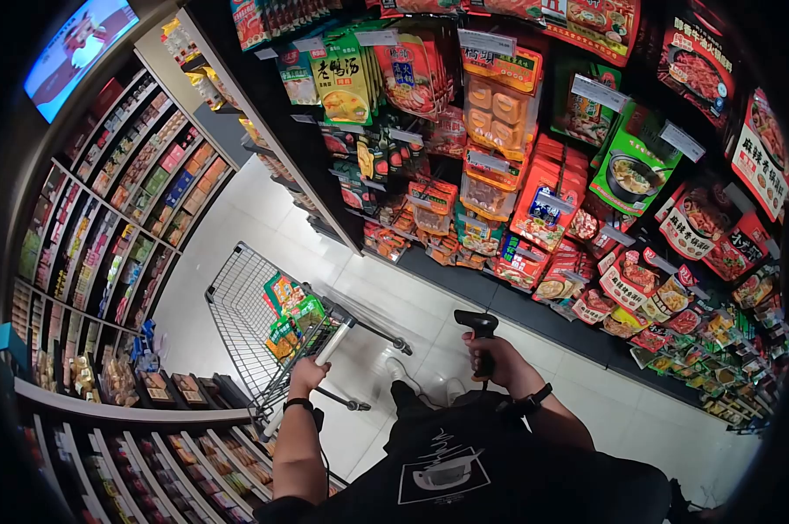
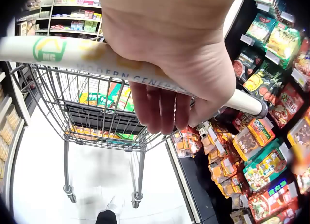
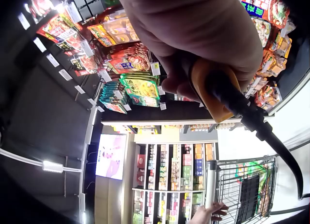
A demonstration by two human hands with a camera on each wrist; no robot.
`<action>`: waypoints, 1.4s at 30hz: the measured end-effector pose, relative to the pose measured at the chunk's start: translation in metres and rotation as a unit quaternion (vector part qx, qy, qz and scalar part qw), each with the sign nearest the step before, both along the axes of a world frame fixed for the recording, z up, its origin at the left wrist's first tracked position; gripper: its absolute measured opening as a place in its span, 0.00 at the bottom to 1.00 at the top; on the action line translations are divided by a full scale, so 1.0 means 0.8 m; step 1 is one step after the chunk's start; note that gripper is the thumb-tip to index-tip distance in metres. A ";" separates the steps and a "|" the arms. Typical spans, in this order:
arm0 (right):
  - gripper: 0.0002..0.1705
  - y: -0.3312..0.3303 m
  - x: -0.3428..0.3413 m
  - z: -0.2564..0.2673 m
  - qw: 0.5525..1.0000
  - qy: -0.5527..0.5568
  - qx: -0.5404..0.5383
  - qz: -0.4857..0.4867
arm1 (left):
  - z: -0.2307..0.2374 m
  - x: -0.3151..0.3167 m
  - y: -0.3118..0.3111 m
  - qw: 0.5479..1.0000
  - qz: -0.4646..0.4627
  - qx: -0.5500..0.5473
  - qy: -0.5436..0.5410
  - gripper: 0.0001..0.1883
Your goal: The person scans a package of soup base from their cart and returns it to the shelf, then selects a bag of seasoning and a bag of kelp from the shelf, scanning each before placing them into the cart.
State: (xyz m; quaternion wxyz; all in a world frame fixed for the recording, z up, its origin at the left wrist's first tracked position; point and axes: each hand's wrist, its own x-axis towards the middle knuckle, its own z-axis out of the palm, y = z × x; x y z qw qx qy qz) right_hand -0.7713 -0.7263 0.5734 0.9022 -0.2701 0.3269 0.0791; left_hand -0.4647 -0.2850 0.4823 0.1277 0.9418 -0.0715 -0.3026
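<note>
My left hand point(image 1: 308, 375) grips the pale handle bar point(image 1: 333, 343) of a wire shopping cart point(image 1: 240, 319). In the left wrist view, the fingers of that hand point(image 2: 184, 59) curl down over the printed bar. Several green and red food packets point(image 1: 283, 336) lie inside the cart. My right hand point(image 1: 510, 365) holds a black pistol-shaped barcode scanner point(image 1: 477, 325) by its grip, with its head pointing toward the left. From the right wrist, the orange butt of the scanner point(image 3: 215, 108) shows below the palm, with a black cable point(image 3: 278, 141) running out of it.
A tall rack of hanging seasoning packets point(image 1: 543, 210) stands ahead and to the right. Shelves of boxed goods point(image 1: 89, 253) line the left side, with a lit screen point(image 1: 76, 52) above. Pale floor tiles point(image 1: 351, 279) lie between the racks. Lower shelving point(image 1: 167, 472) runs beside the cart.
</note>
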 end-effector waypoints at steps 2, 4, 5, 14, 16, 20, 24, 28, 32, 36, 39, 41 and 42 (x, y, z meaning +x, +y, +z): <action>0.15 0.000 -0.003 0.006 1.000 0.004 -0.006 0.001 | 0.004 -0.004 -0.002 1.000 0.007 -0.009 0.003 0.25; 0.17 0.000 -0.005 0.011 1.000 0.000 -0.005 -0.002 | -0.002 -0.007 0.002 1.000 0.012 -0.015 -0.004 0.23; 0.17 0.000 -0.007 0.011 1.000 -0.006 -0.003 -0.006 | -0.006 -0.010 0.005 1.000 0.013 -0.010 0.002 0.23; 0.14 -0.003 -0.004 0.027 0.996 -0.053 0.027 -0.067 | 0.011 -0.025 0.004 0.999 0.017 -0.034 0.022 0.21; 0.13 -0.008 0.004 0.015 0.993 -0.065 0.049 -0.081 | 0.007 -0.025 0.008 0.999 0.011 -0.027 0.020 0.20; 0.12 -0.007 0.022 0.012 0.990 -0.085 0.071 -0.084 | -0.004 -0.015 0.023 1.000 -0.006 -0.009 0.014 0.22; 0.12 0.001 0.034 0.009 0.992 -0.089 0.076 -0.049 | 0.008 -0.024 0.022 1.000 -0.013 0.023 0.003 0.23; 0.12 0.007 0.042 0.010 0.992 -0.079 0.085 -0.041 | -0.011 -0.016 0.038 0.999 -0.031 0.016 -0.034 0.21; 0.12 0.007 0.040 0.011 0.993 -0.064 0.088 -0.047 | -0.024 -0.010 0.049 0.996 -0.050 0.019 -0.067 0.19; 0.11 0.004 0.038 0.008 0.992 -0.065 0.089 -0.057 | -0.009 -0.012 0.043 0.999 -0.023 0.002 -0.037 0.19; 0.11 0.004 0.038 0.005 0.991 -0.069 0.093 -0.063 | -0.011 -0.011 0.046 0.999 -0.014 -0.004 -0.040 0.20; 0.11 0.004 0.039 0.006 0.991 -0.069 0.092 -0.065 | -0.002 -0.013 0.043 0.999 -0.016 0.001 -0.040 0.20; 0.10 0.006 0.039 0.009 0.991 -0.068 0.091 -0.066 | -0.001 -0.012 0.043 0.999 -0.018 0.004 -0.038 0.20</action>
